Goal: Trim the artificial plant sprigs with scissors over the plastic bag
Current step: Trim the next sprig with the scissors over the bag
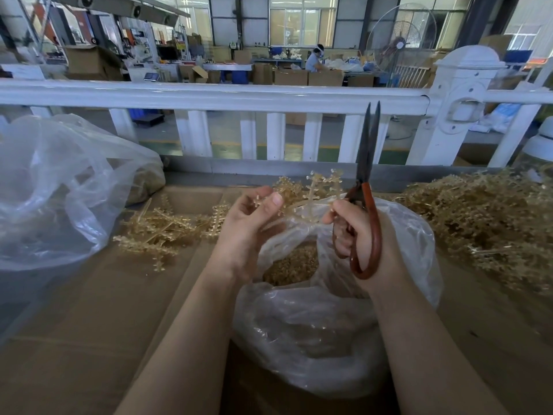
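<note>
Both forearms reach forward over the clear plastic bag (332, 322), which sits open on the cardboard surface (89, 324) and serves here as the landmark. Above the bag's far rim, the left hand (251, 226) is raised palm-inward, fingers curled, thumb and fingertips pinching a pale gold sprig (311, 190) whose branches fan upward beyond the bag. To the right of the sprig, the right hand (356, 232) grips the red-handled scissors (366, 187), fingers wrapped through the loops; the dark blades point straight up, tips slightly parted. Its index finger extends toward the sprig's stem. Cut pieces (291, 265) lie inside the bag. Left of the bag lies a small heap of sprigs (161, 232); right of it, a large tangled pile (484, 217).
</note>
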Demonstrator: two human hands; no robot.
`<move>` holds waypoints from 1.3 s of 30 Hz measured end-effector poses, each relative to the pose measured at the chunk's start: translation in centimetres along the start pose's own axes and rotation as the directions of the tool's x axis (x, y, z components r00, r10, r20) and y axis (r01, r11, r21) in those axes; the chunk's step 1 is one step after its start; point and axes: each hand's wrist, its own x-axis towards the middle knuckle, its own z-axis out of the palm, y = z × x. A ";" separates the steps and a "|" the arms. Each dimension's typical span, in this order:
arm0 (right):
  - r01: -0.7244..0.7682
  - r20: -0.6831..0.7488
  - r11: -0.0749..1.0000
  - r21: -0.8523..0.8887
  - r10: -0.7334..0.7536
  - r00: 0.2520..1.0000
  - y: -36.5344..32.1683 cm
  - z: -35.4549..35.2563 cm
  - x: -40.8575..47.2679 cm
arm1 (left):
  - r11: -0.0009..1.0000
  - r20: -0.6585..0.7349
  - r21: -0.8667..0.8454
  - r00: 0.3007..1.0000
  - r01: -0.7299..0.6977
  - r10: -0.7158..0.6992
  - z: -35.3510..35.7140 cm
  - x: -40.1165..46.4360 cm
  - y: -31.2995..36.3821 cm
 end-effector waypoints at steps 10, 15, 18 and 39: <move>0.007 0.055 1.000 0.012 -0.008 0.998 0.3 0.4 0.0 | 0.992 0.185 0.102 0.978 0.075 -0.092 0.3 -0.5 -0.3; -0.003 0.038 1.000 -0.001 0.003 0.999 0.3 0.4 0.0 | 0.980 0.188 0.181 0.975 0.086 -0.120 0.4 -0.7 -0.1; 0.011 0.042 0.999 -0.035 -0.009 0.999 0.3 0.4 0.0 | 0.978 0.209 0.179 0.968 0.103 -0.140 0.5 -0.7 0.0; 0.317 0.147 0.767 -0.559 -0.285 0.947 1.0 1.8 -0.9 | 0.966 -0.092 -0.218 0.983 0.138 -0.161 -0.3 -0.1 0.4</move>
